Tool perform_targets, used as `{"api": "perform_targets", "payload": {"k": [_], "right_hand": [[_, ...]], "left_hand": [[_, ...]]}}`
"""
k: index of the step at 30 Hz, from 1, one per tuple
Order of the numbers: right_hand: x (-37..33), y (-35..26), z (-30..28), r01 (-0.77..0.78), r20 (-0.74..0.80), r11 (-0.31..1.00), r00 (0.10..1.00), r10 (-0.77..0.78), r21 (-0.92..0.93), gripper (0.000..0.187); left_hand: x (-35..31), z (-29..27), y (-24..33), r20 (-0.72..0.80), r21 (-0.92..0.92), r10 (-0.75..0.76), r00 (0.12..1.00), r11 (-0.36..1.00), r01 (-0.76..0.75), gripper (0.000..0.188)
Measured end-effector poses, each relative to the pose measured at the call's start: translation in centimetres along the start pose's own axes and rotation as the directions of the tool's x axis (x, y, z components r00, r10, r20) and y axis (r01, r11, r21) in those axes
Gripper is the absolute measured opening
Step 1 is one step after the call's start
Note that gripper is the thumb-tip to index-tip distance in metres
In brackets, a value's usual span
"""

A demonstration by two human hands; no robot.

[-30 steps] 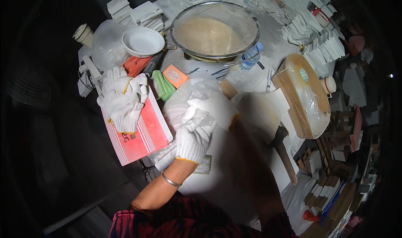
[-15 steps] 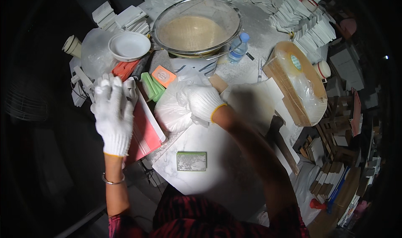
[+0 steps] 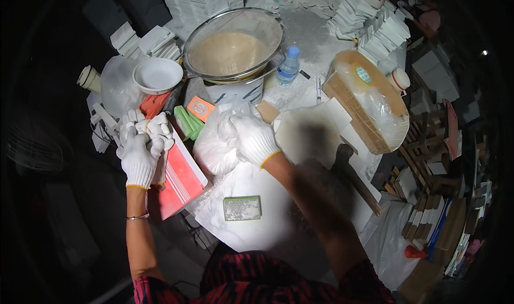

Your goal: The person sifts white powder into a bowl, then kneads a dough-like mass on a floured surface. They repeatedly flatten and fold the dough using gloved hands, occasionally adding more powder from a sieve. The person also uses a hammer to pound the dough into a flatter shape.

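My left hand (image 3: 136, 162), in a white knit glove with a yellow cuff edge, rests over a bunch of loose white gloves (image 3: 159, 130) with its fingers curled down onto them. These gloves lie on the upper end of a red-and-white flat box (image 3: 179, 181); the fingertips are partly hidden among them. My right hand (image 3: 254, 138), gloved the same way, is closed on the gathered top of a white plastic bag (image 3: 214, 149). Nearer me, a green-edged rectangular block with a grey, worn face (image 3: 242, 209) lies on a white marble-look slab (image 3: 214, 229).
Beyond the bag stand a wide sieve (image 3: 233, 50) on a bucket (image 3: 235, 92), a white bowl (image 3: 158, 74) and a water bottle (image 3: 288, 66). An orange box (image 3: 199, 108) and green packets (image 3: 187, 123) sit left. A hammer (image 3: 353, 178) and cardboard box (image 3: 358, 106) lie right.
My left hand has drawn back slightly and its fingers have bent, so more of the loose gloves shows. My right hand keeps its hold on the bag. The whole view has shifted a little.
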State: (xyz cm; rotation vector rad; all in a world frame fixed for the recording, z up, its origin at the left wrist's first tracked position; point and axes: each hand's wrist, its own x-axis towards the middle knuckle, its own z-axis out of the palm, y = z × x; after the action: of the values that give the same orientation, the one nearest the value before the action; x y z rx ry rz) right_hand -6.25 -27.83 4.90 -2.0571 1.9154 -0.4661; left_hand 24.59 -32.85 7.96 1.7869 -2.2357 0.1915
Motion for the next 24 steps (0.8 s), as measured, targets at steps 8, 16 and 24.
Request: {"api": "perform_targets", "payload": {"k": [8,16,24], "right_hand": [[-0.5,-0.4,0.4,-0.085,-0.117,0.996,0.99,0.08,-0.04,0.039],[0.0,0.0,0.8,-0.088,-0.161,0.994,0.984,0.077,-0.059,0.031],[-5.6,-1.1,-5.3,0.223,-0.412,0.972,0.894,-0.176,0.069,0.015]], "left_hand": [[-0.4,0.0,-1.4,-0.088,-0.153,-0.151,0.985,0.979,0.137,0.029],[0.3,-0.1,11.8,-0.55,-0.439,0.163,0.819,0.778,-0.45,0.023],[-0.9,3.4,15.1,-0.14,-0.229,0.535,0.833,0.801,-0.553,0.034]]}}
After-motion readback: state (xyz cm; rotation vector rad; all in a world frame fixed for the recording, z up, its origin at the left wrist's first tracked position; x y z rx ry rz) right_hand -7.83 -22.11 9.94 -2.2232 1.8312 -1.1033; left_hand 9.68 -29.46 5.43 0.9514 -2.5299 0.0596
